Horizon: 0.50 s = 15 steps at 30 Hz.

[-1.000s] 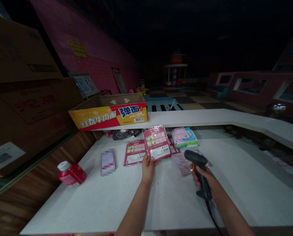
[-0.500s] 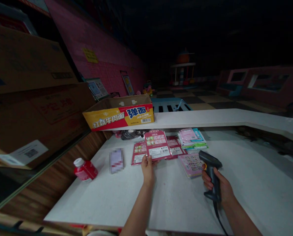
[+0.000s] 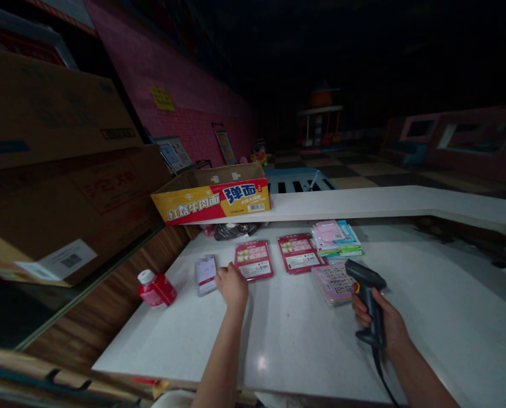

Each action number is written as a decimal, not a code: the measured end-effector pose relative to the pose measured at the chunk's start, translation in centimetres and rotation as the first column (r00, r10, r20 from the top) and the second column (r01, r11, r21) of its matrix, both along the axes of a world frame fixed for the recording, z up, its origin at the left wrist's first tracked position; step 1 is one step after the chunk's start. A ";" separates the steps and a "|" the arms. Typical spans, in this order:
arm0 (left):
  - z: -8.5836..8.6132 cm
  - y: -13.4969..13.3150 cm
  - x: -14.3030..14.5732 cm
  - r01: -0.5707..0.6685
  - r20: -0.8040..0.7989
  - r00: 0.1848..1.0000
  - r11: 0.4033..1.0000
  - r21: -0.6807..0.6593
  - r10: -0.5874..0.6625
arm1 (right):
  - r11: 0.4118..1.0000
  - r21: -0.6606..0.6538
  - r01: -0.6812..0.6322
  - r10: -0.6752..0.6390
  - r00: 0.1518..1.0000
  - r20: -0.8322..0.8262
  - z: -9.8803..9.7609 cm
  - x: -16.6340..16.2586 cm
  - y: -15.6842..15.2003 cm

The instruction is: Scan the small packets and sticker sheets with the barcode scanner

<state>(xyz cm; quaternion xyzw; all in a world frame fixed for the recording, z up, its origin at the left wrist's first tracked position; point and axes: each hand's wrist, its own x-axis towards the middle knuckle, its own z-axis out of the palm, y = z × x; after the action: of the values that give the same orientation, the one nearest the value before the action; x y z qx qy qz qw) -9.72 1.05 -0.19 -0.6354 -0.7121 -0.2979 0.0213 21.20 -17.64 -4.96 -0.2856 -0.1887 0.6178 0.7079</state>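
Observation:
My left hand (image 3: 232, 285) is over the table with its fingers curled. Its fingertips are at the right edge of a phone (image 3: 207, 275) with a lit screen, and nothing shows in its grasp. Right beside this hand lies a flat red packet (image 3: 255, 260) with pictures and a barcode label. More red packets (image 3: 300, 253) lie farther right. My right hand (image 3: 382, 320) is wrapped round the handle of a black barcode scanner (image 3: 369, 300), its cable hanging down. The scanner's head is just right of a pink sheet pack (image 3: 333, 282) covered in small pictures.
A red bottle with a white cap (image 3: 157, 289) stands left of the phone. Pink and blue packs (image 3: 336, 237) are piled under a raised white ledge (image 3: 354, 203). An open noodle carton (image 3: 214, 201) rests on the ledge. Large cardboard boxes (image 3: 61, 187) fill the left side.
My left hand has let go of the red packet it held up and moved left to the phone. The right hand keeps the scanner in nearly the same place. The view has shifted slightly.

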 end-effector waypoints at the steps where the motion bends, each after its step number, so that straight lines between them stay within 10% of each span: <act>1: 0.1 -0.2 0.1 0.047 -0.068 0.997 0.999 0.013 -0.046 | 1.000 -0.007 -0.001 0.001 1.000 0.003 0.0 0.0 0.0; 3: 0.0 -0.1 0.4 0.295 -0.137 0.945 0.955 -0.030 -0.296 | 1.000 -0.020 -0.002 0.002 1.000 0.009 0.1 0.0 -0.1; 8: -0.3 1.3 1.1 0.799 -0.082 0.543 0.545 -0.254 -0.836 | 0.999 -0.040 0.001 -0.001 1.000 0.016 0.3 0.0 -0.2; 15: -0.2 2.2 1.8 0.835 -0.042 0.476 0.466 -0.294 -0.879 | 0.999 -0.048 0.010 -0.010 1.000 -0.001 0.1 0.0 -0.3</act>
<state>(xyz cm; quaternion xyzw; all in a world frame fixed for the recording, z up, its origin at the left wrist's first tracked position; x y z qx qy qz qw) -7.90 3.26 -0.38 -0.9296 -0.3190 -0.1211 -0.1392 21.22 -17.98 -4.88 -0.3031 -0.1720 0.6186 0.7042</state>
